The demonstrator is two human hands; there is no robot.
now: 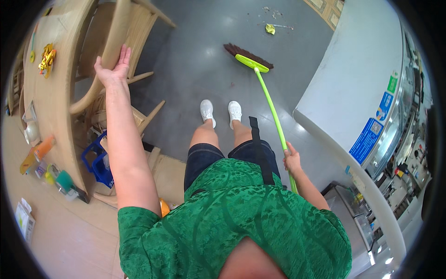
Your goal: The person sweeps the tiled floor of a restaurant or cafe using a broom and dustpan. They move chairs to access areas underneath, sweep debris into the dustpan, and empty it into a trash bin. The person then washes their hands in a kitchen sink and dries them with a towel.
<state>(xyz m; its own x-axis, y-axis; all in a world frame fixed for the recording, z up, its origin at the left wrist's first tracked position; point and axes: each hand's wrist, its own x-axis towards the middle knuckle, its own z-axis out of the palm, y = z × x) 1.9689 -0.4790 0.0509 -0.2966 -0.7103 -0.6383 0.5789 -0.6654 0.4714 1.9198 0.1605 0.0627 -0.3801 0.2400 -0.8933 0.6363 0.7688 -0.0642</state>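
Observation:
My left hand (116,69), palm up with its fingers stretched out, rests against the curved backrest (110,42) of a light wooden chair at the upper left. My right hand (291,159), lower right of centre, grips the lime-green handle (272,108) of a broom. The broom's dark-bristled head (248,56) lies on the grey floor (195,56) beyond my white shoes. A crumpled yellow scrap (270,29) and small bits of debris (274,13) are on the floor above the broom head.
A wooden tabletop (46,93) with gold foil and assorted items runs along the left. More chairs (151,118) and a blue plastic carrier (95,158) are beside it. A white counter unit (332,88) with blue stickers and a curved rail (376,197) borders the right.

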